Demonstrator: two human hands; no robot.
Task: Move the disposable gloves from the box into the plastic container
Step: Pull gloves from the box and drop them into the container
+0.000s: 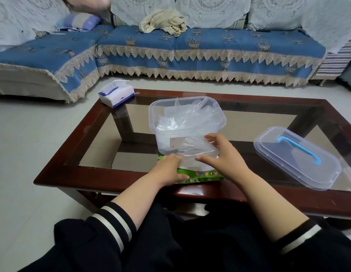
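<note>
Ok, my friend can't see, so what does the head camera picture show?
Two hands pull clear disposable gloves out of a green box on a glass-topped table; the left hand holds the box and the right hand touches the gloves. Behind stands an open plastic container holding more gloves, its lid lying to the right.

No wording can be read: the white sticker [175,143] on the plastic container [161,107] and the green box [200,176] print are too blurred.
</note>
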